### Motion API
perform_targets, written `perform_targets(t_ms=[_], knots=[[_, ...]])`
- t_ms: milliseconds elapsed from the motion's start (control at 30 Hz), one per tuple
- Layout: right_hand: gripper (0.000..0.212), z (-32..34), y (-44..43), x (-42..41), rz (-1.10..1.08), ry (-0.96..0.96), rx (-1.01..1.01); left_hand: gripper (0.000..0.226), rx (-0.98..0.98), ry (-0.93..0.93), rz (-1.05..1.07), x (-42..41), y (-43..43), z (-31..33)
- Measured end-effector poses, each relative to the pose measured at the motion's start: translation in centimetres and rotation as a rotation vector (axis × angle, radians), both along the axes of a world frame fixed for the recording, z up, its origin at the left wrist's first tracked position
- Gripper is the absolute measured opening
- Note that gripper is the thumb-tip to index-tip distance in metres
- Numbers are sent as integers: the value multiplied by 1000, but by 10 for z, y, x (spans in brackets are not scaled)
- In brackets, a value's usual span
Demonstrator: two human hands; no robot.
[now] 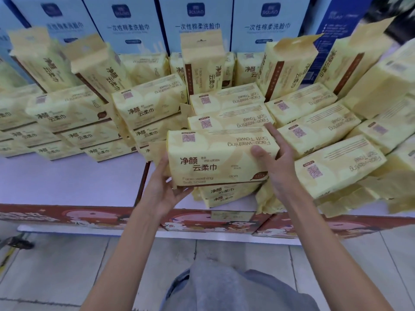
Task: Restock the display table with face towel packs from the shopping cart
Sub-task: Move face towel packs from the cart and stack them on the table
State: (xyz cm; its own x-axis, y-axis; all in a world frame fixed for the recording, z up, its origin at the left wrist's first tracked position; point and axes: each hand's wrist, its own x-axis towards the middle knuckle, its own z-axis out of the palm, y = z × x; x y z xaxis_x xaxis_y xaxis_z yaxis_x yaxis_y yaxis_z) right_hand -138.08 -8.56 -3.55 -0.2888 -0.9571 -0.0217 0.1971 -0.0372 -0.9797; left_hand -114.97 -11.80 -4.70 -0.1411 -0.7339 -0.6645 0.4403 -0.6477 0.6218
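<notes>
Gripping a yellow plastic-wrapped rectangular face towel pack by both ends, my left hand under, right hand over, to seat it square on the stack.

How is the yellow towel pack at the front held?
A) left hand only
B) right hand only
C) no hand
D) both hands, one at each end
D: the left hand grips one end of the pack, the right hand the other.
</notes>
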Motion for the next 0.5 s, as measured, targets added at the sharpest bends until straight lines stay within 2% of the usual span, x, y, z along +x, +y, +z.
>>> perform_targets(t_ms=[67, 167, 300, 433, 500], knots=[[82, -6, -4, -2, -83, 39, 35, 85, -1, 31, 16, -8, 3, -9], [63, -14, -11, -1, -212, 72, 48, 65, -24, 46, 24, -16, 3, -24], [52, -25, -20, 4, -318, 138, 32, 34, -54, -58, -11, -17, 0, -40], [48, -34, -25, 6, -312, 186, 49, 32, -49, -222, -17, -16, -1, -51], [47, -36, -26, 8, -336, 183, 77, 40, -75, -277, 29, -13, -4, -54]])
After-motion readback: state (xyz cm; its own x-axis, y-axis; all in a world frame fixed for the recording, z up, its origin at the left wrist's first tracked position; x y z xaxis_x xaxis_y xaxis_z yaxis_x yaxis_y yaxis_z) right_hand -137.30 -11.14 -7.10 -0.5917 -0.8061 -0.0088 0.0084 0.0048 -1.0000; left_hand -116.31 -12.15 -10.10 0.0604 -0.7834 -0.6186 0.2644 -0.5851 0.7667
